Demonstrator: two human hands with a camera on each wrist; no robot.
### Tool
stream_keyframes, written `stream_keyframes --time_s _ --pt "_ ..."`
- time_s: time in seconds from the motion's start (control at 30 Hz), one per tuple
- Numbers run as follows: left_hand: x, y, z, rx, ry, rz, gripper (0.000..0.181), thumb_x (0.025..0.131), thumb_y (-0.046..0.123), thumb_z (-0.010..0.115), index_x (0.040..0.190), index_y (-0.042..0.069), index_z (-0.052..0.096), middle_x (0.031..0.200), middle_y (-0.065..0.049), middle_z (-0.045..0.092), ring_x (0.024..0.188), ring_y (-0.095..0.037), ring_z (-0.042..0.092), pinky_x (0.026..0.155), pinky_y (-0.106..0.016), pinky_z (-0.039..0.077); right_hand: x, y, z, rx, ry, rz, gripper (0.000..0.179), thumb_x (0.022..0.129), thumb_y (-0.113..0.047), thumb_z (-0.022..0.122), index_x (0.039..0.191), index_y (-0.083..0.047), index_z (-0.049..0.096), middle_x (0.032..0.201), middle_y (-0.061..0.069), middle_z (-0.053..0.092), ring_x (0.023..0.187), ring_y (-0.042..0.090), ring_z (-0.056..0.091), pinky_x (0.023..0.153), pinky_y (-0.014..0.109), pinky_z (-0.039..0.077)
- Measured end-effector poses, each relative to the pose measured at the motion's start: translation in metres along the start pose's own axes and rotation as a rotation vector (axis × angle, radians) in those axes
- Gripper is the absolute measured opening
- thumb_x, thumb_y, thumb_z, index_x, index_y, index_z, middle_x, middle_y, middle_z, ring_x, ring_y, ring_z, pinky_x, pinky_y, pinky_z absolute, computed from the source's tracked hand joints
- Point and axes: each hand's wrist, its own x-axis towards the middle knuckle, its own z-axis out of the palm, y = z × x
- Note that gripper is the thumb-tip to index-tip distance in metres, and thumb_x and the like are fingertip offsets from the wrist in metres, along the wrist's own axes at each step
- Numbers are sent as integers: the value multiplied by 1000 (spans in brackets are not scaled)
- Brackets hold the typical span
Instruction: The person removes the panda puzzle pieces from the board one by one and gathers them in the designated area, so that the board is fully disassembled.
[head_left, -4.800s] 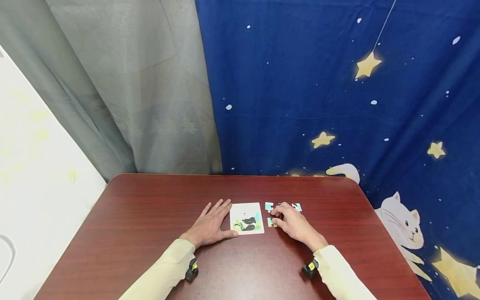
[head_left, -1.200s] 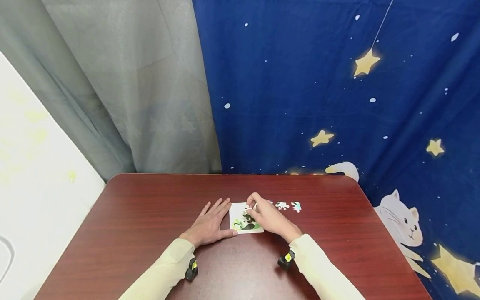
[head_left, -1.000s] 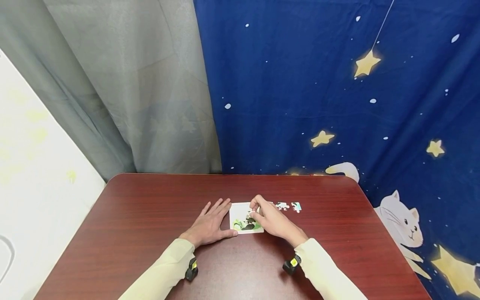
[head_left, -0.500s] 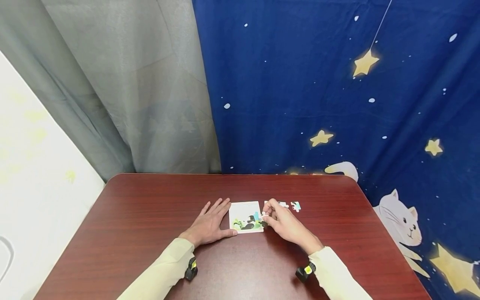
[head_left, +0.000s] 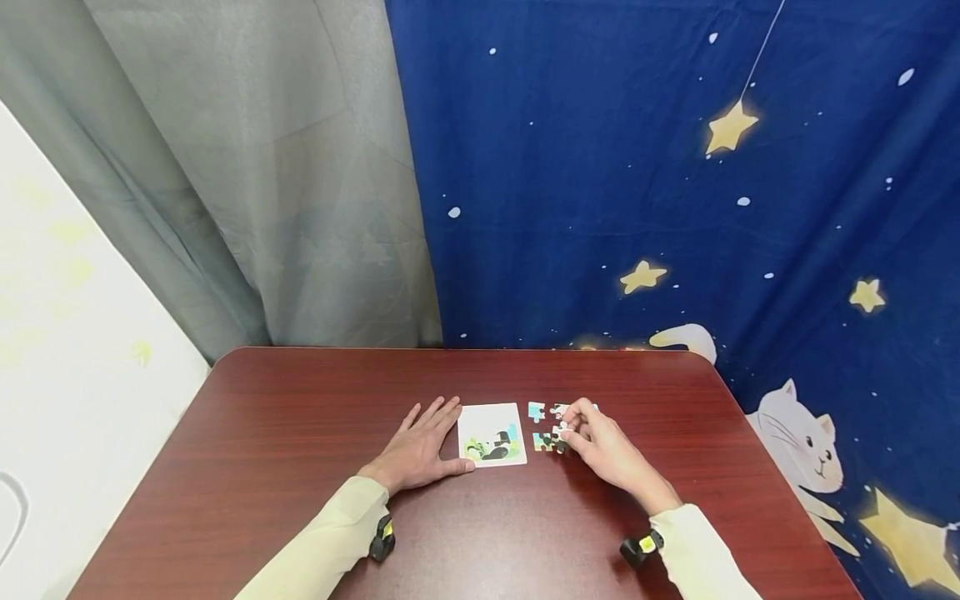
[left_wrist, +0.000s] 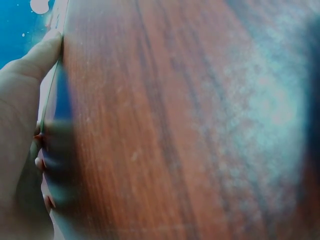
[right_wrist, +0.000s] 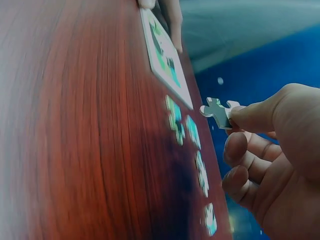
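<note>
In the head view, a square puzzle board (head_left: 487, 415) lies on the table, with a panda picture in its lower part and a white upper part. My left hand (head_left: 422, 450) rests flat at its left side, fingers spread, with fingertips and thumb at the board's edge. To the right, my right hand (head_left: 611, 454) pinches a puzzle piece (right_wrist: 217, 112) between thumb and index finger, held above the table. Loose on the table near it are a green-and-blue puzzle piece (head_left: 542, 442), a light-blue piece (head_left: 536, 412) and a piece partly behind the fingers (head_left: 557, 411).
Another loose piece (right_wrist: 210, 220) lies at the end of the row, mostly hidden by the right hand in the head view. The reddish-brown table (head_left: 300, 400) ends at a grey curtain (head_left: 322, 208) and a blue star-patterned curtain (head_left: 570, 208).
My right hand went from the loose pieces to over the board with a piece, then came back right, still pinching it. My left hand has stayed by the board.
</note>
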Motion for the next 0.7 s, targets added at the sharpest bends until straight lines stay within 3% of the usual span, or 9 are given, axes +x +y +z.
stream_keyframes --time_s 0.1,0.43,0.7 --pt "0 -1 0 10 -12 -5 102 93 70 67 168 8 34 178 -7 29 167 -33 23 135 -62 15 -3 9 -7 -15 19 17 17 101 -8 71 110 -12 57 94 3 63 63 5 50 60 21 43" --pt "-1 -8 10 -17 32 19 105 91 73 66 168 8 34 178 -7 30 167 -33 24 135 -62 15 -4 28 -9 -45 19 36 16 100 -6 71 106 -12 57 92 2 65 62 4 49 61 21 41" --pt "0 -1 2 -1 16 16 102 92 69 69 166 6 36 177 -9 32 166 -35 26 133 -64 17 3 33 -4 -130 34 -10 15 98 -5 73 101 -12 60 86 -1 65 64 1 49 66 20 44"
